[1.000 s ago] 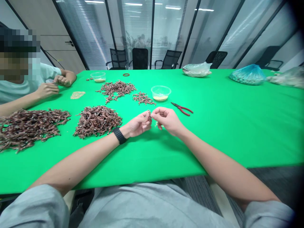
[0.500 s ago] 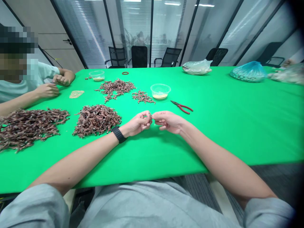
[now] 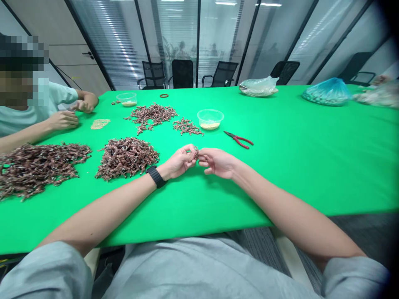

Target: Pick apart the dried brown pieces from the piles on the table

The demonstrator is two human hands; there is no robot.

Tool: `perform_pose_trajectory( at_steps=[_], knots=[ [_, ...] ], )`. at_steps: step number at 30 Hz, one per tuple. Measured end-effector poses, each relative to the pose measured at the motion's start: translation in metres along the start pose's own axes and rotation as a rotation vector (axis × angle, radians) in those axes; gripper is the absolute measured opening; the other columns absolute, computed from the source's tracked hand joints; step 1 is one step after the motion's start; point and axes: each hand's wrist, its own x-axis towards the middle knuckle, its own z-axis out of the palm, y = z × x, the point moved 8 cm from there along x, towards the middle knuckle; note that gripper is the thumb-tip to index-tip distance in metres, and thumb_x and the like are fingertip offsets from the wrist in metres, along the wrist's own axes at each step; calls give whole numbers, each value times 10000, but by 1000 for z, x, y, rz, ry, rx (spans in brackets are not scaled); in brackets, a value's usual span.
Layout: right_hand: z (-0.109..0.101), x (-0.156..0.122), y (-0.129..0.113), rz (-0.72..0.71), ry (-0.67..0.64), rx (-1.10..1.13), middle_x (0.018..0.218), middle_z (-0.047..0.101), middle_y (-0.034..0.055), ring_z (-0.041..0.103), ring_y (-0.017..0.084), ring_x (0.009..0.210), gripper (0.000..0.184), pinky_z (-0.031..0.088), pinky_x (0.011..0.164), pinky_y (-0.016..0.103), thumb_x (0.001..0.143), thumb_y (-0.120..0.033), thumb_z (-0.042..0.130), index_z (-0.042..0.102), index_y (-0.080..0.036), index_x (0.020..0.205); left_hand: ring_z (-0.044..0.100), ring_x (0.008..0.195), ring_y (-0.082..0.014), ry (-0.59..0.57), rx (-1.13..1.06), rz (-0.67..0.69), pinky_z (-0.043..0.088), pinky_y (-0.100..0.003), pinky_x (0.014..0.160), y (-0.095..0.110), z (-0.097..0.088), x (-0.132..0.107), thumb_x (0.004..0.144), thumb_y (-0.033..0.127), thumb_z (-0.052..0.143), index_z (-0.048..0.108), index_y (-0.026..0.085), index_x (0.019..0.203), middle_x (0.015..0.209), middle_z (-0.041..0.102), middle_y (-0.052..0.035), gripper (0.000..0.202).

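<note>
I see the green counter [image 3: 311,166] under both grips. A brown heap [image 3: 126,157] lies just left of my left grip [image 3: 179,162], near its wrist. My right grip [image 3: 218,162] meets the left, fingertip to fingertip. A tub [image 3: 210,119] sits beyond them, with pliers [image 3: 239,140] just beyond the right grip. Both grips are narrowed to a pinch on one small brown piece [image 3: 196,153], held between them above the counter.

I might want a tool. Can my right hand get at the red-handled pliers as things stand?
Probably yes. The pliers lie on open green cloth just beyond the right hand, with nothing between. Its fingers pinch a small brown piece with the left hand, so it must let go first.
</note>
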Motion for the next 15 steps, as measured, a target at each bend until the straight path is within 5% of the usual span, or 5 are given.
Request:
perform_pose_trajectory(
  at_steps=[9, 12, 15],
  knots=[
    [-4, 8, 8, 42, 15, 149, 612, 384, -60, 345, 66, 483, 105, 331, 397, 167, 801, -182, 563, 505, -173, 714, 535, 540, -49, 57, 100, 57, 378, -127, 464, 3, 0, 0, 731, 266, 832, 531, 150, 761, 660, 569, 27, 324],
    [-20, 13, -2, -131, 152, -25, 669, 462, -36, 403, 87, 516, 124, 383, 436, 200, 824, -276, 574, 520, -189, 754, 574, 561, -62, 150, 148, 101, 435, -150, 519, 7, -3, -1, 768, 328, 813, 543, 150, 815, 692, 629, 6, 326],
    [-38, 5, -33, -518, 391, -451, 718, 528, -21, 481, 121, 586, 145, 421, 509, 231, 851, -336, 610, 543, -211, 825, 608, 561, -80, 222, 216, 142, 457, -175, 541, 11, -8, -1, 778, 375, 801, 557, 147, 862, 722, 680, -21, 345]
  ],
)
